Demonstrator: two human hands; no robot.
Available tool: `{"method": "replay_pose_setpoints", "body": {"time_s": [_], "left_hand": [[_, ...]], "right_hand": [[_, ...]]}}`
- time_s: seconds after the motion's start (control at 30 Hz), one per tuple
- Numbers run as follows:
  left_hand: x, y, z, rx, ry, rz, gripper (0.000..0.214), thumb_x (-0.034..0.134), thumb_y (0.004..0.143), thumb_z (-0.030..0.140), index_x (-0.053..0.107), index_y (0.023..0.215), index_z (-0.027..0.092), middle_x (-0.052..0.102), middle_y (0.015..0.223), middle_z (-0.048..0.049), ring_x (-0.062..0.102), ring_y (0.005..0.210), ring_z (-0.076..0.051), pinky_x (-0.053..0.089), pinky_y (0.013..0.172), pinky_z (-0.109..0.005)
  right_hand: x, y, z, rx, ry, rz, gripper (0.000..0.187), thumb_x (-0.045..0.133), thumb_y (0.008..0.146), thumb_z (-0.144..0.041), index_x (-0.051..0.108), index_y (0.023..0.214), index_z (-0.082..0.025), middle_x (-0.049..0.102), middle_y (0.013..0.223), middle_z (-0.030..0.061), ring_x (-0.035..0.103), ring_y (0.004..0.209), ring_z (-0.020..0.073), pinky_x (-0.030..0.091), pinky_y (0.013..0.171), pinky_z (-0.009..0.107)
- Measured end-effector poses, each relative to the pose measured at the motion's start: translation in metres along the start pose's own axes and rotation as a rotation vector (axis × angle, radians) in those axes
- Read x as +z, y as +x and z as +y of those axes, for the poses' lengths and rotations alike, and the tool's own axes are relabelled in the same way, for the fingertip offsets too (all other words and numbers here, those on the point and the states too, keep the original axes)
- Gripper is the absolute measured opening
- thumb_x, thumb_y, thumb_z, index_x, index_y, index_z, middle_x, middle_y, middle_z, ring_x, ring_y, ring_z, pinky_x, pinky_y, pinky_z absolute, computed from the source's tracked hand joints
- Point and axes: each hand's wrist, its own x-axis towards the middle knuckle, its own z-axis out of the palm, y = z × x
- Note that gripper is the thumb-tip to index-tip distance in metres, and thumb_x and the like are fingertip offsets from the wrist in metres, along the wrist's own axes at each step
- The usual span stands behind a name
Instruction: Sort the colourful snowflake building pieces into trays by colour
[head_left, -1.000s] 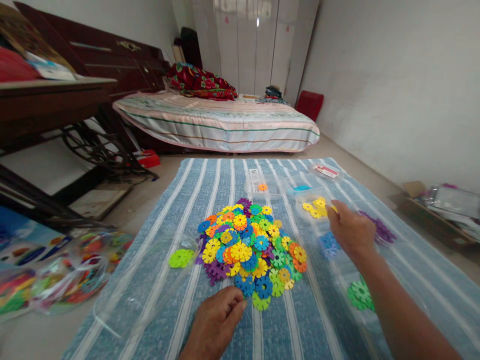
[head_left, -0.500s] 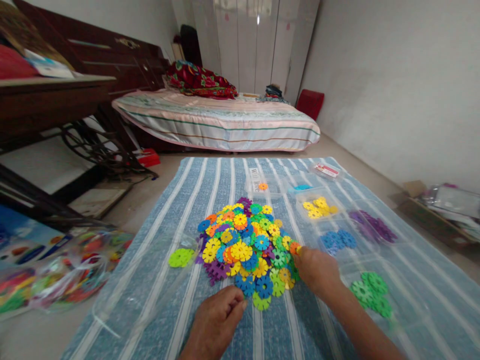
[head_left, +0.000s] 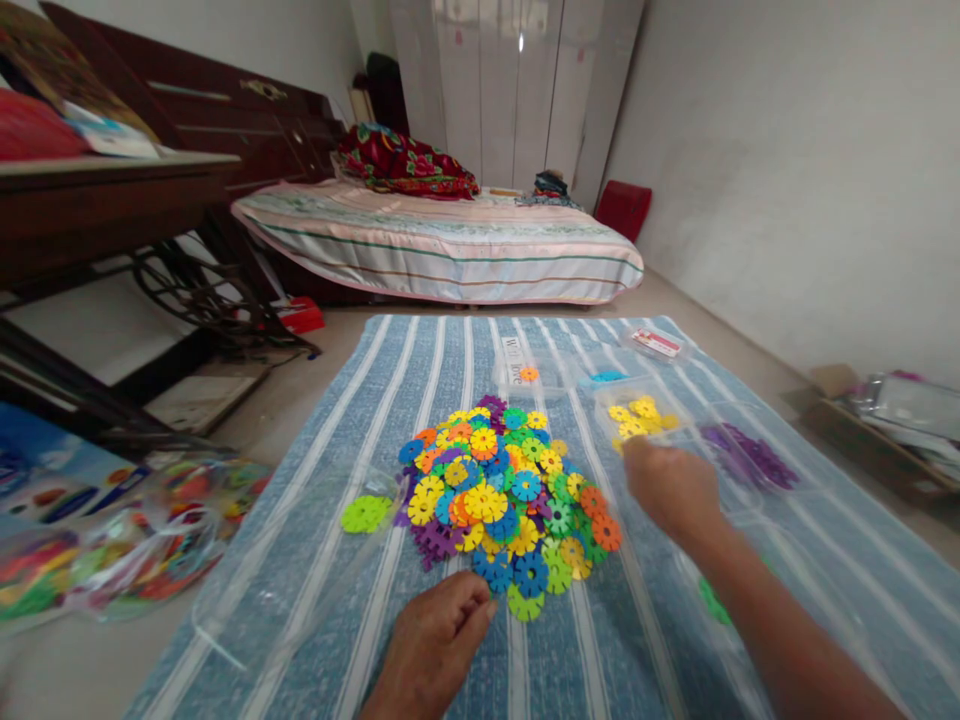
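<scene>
A mixed heap of notched plastic discs (head_left: 487, 500) in yellow, blue, green, orange and purple lies on the striped cloth. At its near edge rests my left hand (head_left: 439, 635), loosely closed, with nothing showing between thumb and fingers. My right hand (head_left: 671, 495) is closed at the near left corner of a clear box of yellow discs (head_left: 643, 408). A yellow disc (head_left: 619, 444) shows at its fingertips. Two orange discs (head_left: 600, 517) lie at the heap's right side. The right hand and forearm hide the blue discs' box and most of the green discs (head_left: 714, 602).
Purple discs (head_left: 750, 457) fill another clear box at right. Farther back are a box with one orange disc (head_left: 529, 374), light blue discs (head_left: 606, 377) and a lidded box (head_left: 655, 342). Lime discs (head_left: 366, 514) lie left of the heap. Bagged pieces (head_left: 172, 540) sit beyond the left edge.
My right hand has moved from the heap's right side, away and to the right, to the yellow discs' box with a yellow disc. Two orange discs now show there. My left hand stays put.
</scene>
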Motion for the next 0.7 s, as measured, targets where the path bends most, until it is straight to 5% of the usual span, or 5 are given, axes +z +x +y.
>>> {"method": "replay_pose_setpoints", "body": {"time_s": [0.17,0.37,0.7], "left_hand": [[0.002,-0.002,-0.002,0.014,0.008,0.004,0.023,0.044,0.085,0.032,0.055,0.068,0.020,0.055,0.061,0.0024,0.053,0.058,-0.011,0.036,0.054,-0.020],[0.003,-0.001,-0.004,0.030,-0.004,0.006,0.024,0.044,0.086,0.033,0.055,0.069,0.020,0.054,0.060,0.0028,0.052,0.057,-0.011,0.036,0.055,-0.020],[0.004,-0.004,-0.004,0.115,-0.022,0.126,0.026,0.046,0.087,0.033,0.056,0.067,0.020,0.056,0.060,0.0033,0.054,0.055,-0.010,0.038,0.052,-0.019]], "right_hand": [[-0.016,0.004,0.007,0.095,0.000,-0.032,0.036,0.031,0.096,-0.032,0.061,0.107,-0.016,0.072,0.078,0.0155,0.071,0.074,0.0283,0.048,0.060,0.033],[0.018,-0.046,-0.030,-0.128,0.113,-0.304,0.030,0.043,0.093,-0.035,0.066,0.096,-0.016,0.073,0.085,0.0154,0.070,0.080,0.0296,0.049,0.064,0.035],[0.039,-0.056,-0.032,-0.124,0.150,-0.346,0.027,0.042,0.093,-0.026,0.063,0.105,-0.013,0.072,0.089,0.0159,0.070,0.084,0.0283,0.051,0.067,0.034]]}}
